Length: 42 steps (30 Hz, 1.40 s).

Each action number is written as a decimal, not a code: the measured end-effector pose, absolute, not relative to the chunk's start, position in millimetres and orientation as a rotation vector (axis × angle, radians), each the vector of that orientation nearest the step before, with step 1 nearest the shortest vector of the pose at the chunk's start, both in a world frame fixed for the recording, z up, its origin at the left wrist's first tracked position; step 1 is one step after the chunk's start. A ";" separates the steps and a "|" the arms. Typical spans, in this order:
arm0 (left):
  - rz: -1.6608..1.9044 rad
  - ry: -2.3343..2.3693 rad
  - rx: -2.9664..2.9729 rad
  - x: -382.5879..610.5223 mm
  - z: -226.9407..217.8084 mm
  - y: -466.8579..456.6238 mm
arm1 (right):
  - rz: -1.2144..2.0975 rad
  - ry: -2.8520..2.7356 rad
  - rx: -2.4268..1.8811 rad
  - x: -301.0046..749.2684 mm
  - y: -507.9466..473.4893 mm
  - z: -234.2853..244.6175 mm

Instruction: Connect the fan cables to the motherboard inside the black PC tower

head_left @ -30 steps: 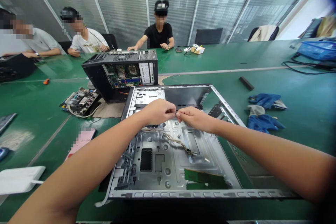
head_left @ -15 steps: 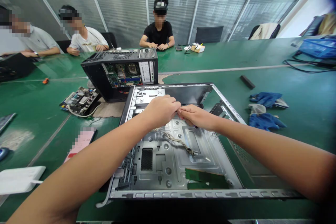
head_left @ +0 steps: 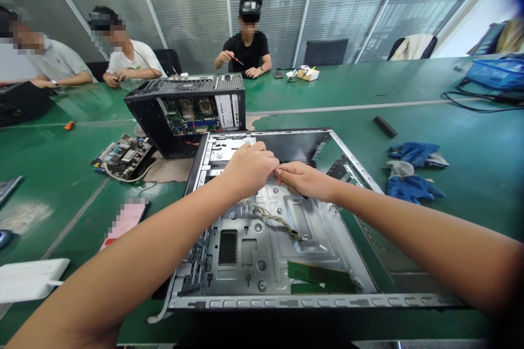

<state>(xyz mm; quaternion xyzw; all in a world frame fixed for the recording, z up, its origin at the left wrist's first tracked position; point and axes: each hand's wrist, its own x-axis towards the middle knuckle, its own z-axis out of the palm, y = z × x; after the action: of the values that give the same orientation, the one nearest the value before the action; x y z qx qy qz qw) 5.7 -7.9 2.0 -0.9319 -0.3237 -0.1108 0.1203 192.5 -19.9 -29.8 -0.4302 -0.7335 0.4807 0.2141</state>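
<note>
A twisted grey-and-white cable bundle [head_left: 273, 218] lies across the floor of the open bare-metal computer case [head_left: 262, 251], its upper end running up under the two hands. Above the case's middle, the left hand [head_left: 249, 166] is curled into a closed grip over that end, while the right hand [head_left: 305, 180], fingers pinched together, meets it fingertip to fingertip; what the right grip has hold of cannot be told. Both forearms reach in outstretched over the case's near rim, and a pair of blue work gloves [head_left: 413, 172] lies on the green desk [head_left: 470, 142] to the case's right.
</note>
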 end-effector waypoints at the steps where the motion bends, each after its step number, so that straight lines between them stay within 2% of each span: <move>1: -0.317 -0.961 -2.732 5.9 2.4 -8.0 | 1.336 -2.035 -1.197 192.4 -20.2 -29.4; 12: -0.220 -1.095 -2.795 4.3 5.9 -8.0 | 1.455 -1.936 -1.316 190.6 -24.6 -23.3; 25: -0.270 -0.933 -2.704 6.5 0.2 -9.9 | 1.358 -1.988 -1.259 196.9 -18.8 -30.7; 42: -0.081 -0.946 -2.750 10.9 2.3 -10.0 | 1.278 -2.151 -1.246 192.8 -18.8 -25.7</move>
<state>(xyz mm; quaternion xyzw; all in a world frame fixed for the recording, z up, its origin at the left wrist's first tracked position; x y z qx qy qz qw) 10.9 -10.0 2.3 -0.9388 -0.3230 -0.0277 0.1161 192.8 -18.8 -25.7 -0.4390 -0.7581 0.4505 0.1722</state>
